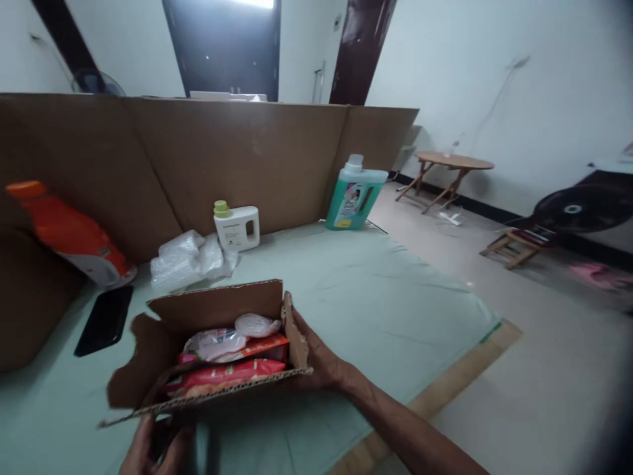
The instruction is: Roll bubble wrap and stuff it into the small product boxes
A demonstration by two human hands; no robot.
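An open-topped cardboard box [217, 303] stands tilted in front of me, its flaps up. Inside lie red packets [232, 375], a clear-wrapped pack [215, 344] and a small round clear-wrapped item [256, 325]. My right hand [321, 359] is wrapped round the right end of the box, its fingers partly hidden behind the cardboard. At the near left corner, my left hand [158, 448] is closed with its fingertips against the lower edge of the box. That hand is partly cut off by the frame, and a blurred dark patch lies beside it.
A black phone [105, 321], an orange bottle [74, 234], bubble wrap [190, 260], a white jug with green cap [237, 227] and a teal liquid bottle [355, 196] surround the box. A cardboard screen [247, 158] edges the cloth-covered table [376, 297]. Beyond are a round table [455, 159] and fan [573, 209].
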